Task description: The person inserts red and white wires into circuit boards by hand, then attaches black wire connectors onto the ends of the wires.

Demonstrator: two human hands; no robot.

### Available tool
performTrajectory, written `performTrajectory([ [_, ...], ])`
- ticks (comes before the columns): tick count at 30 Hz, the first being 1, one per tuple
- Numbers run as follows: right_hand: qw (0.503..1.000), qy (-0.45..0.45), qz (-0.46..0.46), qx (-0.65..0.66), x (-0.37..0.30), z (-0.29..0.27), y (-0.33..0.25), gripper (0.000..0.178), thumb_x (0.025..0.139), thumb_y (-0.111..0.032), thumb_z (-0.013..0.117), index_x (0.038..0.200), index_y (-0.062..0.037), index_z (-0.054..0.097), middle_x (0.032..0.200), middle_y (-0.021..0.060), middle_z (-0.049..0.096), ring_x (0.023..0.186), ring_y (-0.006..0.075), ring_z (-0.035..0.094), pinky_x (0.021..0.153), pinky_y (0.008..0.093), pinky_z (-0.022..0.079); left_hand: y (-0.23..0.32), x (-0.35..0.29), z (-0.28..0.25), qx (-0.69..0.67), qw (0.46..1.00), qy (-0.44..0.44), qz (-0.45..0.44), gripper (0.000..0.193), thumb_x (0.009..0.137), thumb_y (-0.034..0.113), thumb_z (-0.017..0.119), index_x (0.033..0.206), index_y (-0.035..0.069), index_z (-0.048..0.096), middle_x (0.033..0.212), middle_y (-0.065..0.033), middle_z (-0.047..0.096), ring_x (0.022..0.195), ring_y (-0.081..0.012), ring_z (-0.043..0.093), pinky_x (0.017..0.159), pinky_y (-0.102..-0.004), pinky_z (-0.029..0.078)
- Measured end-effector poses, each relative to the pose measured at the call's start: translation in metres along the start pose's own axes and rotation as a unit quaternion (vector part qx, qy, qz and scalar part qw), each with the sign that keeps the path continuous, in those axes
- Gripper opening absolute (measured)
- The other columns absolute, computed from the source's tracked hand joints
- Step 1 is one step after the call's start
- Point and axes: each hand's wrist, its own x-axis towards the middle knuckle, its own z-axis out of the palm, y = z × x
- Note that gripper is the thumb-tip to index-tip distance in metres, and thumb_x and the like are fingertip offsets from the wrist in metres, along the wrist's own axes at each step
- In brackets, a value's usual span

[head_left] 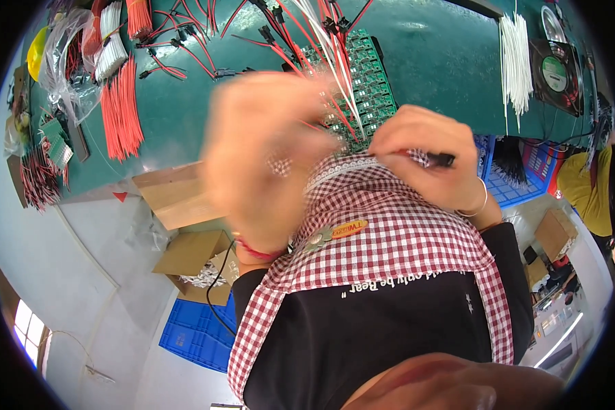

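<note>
A panel of green circuit boards [377, 85] lies on the table in front of me, against my checked apron. Red, black and white wires [342, 61] rise from it, several ending in black connectors. My left hand [263, 137] is over the left side of the panel; motion smears its fingers. My right hand [434, 147] is closed, thumb and fingertips pinched together at the panel's near right edge. A dark piece [441, 160] shows beneath its curled fingers, but its kind cannot be made out.
Bundles of red wires [121, 113] and white wires [109, 48] lie at the left, near a clear plastic bag [65, 68]. Another white wire bundle [516, 65] and a black fan [557, 75] are at the right. Below the table stand an open cardboard box [191, 249] and blue crates [195, 335].
</note>
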Motion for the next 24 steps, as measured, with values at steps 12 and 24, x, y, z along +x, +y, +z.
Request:
performTrajectory([
  [12,0.993,0.099,0.049,-0.047,0.014,-0.001,0.057,0.008,0.076,-0.001,0.07,0.083,0.0015,0.065,0.079,0.0059,0.06,0.072,0.0156,0.057,0.065,0.0268,0.044,-0.122,0.018,-0.035,0.317,0.937,-0.144,0.015,0.012,0.076,0.003,0.067,0.088,0.007,0.066,0.092,-0.0051,0.062,0.091,-0.0268,0.055,0.077,-0.034,0.046],
  [24,0.994,0.072,0.055,-0.056,0.022,0.001,0.058,0.008,0.074,-0.001,0.07,0.081,0.0004,0.066,0.076,0.0071,0.057,0.073,0.02,0.057,0.064,0.0302,0.045,-0.07,-0.017,-0.06,0.02,0.958,0.207,-0.197,0.009,0.092,0.006,0.06,0.094,-0.002,0.056,0.09,-0.0088,0.063,0.076,-0.0112,0.057,0.068,-0.0228,0.046],
])
